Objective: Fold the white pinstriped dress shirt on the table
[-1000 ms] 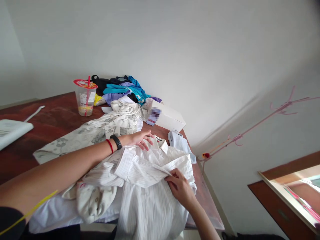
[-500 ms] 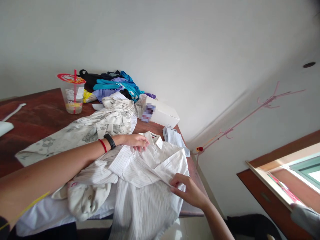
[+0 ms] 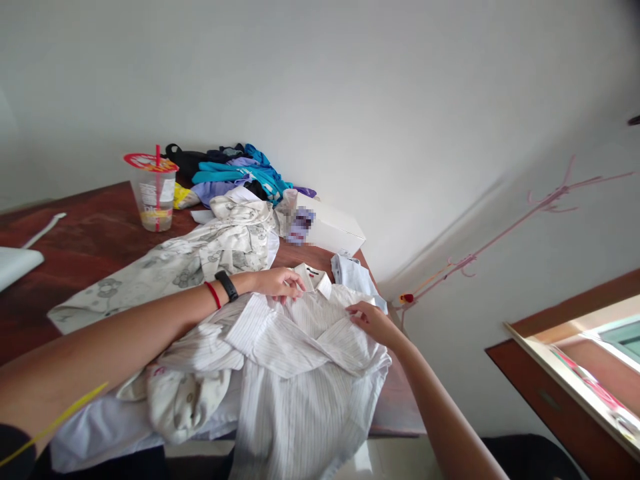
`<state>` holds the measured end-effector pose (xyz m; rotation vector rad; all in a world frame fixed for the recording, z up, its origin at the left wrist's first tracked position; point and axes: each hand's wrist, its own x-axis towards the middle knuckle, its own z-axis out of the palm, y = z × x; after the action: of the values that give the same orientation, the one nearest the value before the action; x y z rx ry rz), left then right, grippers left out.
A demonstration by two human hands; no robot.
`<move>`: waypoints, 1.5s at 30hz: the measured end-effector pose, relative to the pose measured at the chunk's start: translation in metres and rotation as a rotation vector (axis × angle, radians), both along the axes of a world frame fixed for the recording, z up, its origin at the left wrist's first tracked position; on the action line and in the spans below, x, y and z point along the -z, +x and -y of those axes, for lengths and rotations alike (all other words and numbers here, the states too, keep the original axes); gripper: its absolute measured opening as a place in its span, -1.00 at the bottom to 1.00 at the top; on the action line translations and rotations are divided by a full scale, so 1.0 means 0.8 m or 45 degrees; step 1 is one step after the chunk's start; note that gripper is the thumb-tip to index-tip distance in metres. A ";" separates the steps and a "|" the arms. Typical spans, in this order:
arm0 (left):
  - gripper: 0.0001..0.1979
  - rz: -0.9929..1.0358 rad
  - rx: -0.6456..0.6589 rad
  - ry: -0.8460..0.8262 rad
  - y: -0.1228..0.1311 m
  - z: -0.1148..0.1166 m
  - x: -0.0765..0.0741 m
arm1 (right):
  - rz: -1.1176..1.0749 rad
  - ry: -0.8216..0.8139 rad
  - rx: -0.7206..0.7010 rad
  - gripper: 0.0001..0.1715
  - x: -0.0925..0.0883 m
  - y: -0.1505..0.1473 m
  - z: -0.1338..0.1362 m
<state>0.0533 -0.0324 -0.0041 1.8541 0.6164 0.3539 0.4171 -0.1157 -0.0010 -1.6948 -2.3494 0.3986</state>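
Observation:
A white striped button-up shirt (image 3: 305,373) lies spread out on the table, its collar pointing away from me. Both sleeves are folded across its chest, and its lower part hangs past the front edge. My left hand (image 3: 280,283), with a black band and a red cord at the wrist, rests by the collar on the left shoulder, fingers loosely curled and apart. On the opposite shoulder, my right hand (image 3: 373,323) touches the cloth with its fingers stretched out.
Left of the shirt lie a patterned pale garment (image 3: 220,240) and a crumpled garment (image 3: 185,393). Behind stand a plastic cup with straw (image 3: 156,200), a colourful clothes heap (image 3: 240,173) and a white box (image 3: 335,227). Folded light-blue clothing (image 3: 353,273) and a pink coat rack (image 3: 490,247) are to the right.
My right hand has left the folded sleeve edge and moved up to the shirt's right shoulder. My left hand stays near the collar, its fingers now looser. The view has shifted slightly.

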 end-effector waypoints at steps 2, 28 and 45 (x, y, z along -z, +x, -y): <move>-0.40 -0.057 0.061 0.017 0.001 -0.006 0.005 | 0.051 0.024 0.028 -0.73 0.000 0.008 -0.008; -0.85 -0.486 0.307 0.658 0.000 0.082 -0.098 | -0.119 0.291 0.465 -0.55 0.021 0.098 -0.030; -0.61 -0.655 -0.011 0.599 0.020 0.066 -0.041 | -0.113 0.099 0.085 -0.20 0.050 0.001 0.108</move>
<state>0.0696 -0.0855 0.0284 2.4223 0.9478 0.0145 0.4178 -0.2017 -0.0406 -1.6793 -2.2108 0.3584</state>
